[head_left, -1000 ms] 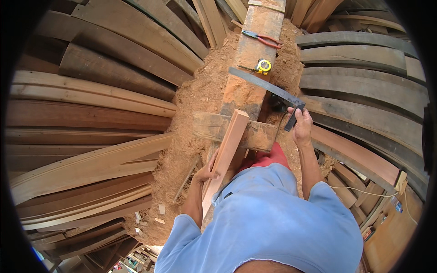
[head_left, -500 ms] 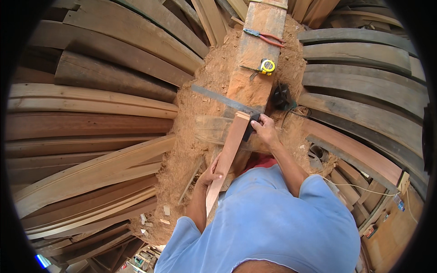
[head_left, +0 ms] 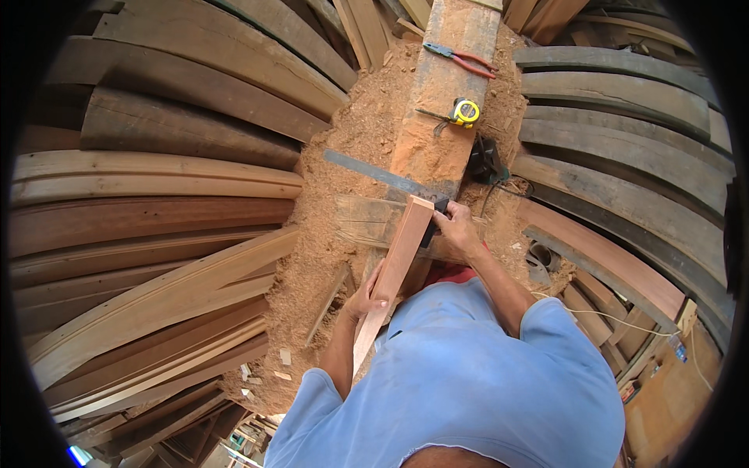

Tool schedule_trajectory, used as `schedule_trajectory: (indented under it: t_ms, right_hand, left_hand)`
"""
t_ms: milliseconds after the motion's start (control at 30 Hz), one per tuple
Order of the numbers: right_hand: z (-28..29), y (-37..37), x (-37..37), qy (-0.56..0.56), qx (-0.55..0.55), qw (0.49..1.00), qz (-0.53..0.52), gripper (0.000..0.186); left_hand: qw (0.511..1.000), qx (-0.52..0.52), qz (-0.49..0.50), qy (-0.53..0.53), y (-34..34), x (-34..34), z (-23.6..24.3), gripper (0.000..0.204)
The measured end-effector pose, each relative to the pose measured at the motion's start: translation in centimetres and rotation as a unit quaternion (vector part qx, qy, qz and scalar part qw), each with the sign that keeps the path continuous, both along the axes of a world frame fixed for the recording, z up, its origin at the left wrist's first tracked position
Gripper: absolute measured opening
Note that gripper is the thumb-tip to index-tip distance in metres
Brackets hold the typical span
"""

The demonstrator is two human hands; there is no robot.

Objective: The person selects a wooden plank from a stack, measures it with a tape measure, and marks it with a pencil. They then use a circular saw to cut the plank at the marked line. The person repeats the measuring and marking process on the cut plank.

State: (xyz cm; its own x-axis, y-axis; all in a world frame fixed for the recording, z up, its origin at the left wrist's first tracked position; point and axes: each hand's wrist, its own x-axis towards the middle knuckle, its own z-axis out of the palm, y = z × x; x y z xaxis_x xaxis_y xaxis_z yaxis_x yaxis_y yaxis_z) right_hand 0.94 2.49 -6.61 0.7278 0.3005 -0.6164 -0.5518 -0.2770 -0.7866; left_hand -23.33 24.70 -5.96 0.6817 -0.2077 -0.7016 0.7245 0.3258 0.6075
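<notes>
My left hand [head_left: 364,299] is closed around the lower part of a reddish wooden board [head_left: 398,265], which slants up and away from my body. At the board's far end, my right hand [head_left: 456,224] grips the black stock of a try square [head_left: 378,171]. The stock lies along the board's right side. Its long metal blade reaches out to the left past the end of the board, above the sawdust. Some of my right fingertips are hidden behind the stock.
Beyond my hands, a thick wooden beam [head_left: 437,86] carries red-handled pliers [head_left: 460,59] and a yellow tape measure [head_left: 465,113]. A black power tool [head_left: 485,161] with a cord sits right of it. Sawdust [head_left: 312,234] covers the ground. Stacked planks [head_left: 156,178] line the left, more timbers [head_left: 616,132] the right.
The board's far end and the square have shifted slightly right and down in view. Both hands keep their grips, and the view itself has moved a little.
</notes>
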Motion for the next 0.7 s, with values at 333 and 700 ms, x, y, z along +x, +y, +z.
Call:
schedule_trajectory:
  t_ms: [333,700]
  right_hand:
    - [-2.4,-0.6,-0.3,-0.028,-0.002,0.999,0.026,0.018]
    - [-2.0,-0.9,0.5,-0.032,0.063,0.997,-0.043,0.015]
  left_hand:
    - [1.000,0.002,-0.006,-0.012,0.0,0.4,0.5,0.141]
    - [0.984,0.164,-0.073,0.006,-0.1,-2.5,3.5,0.129]
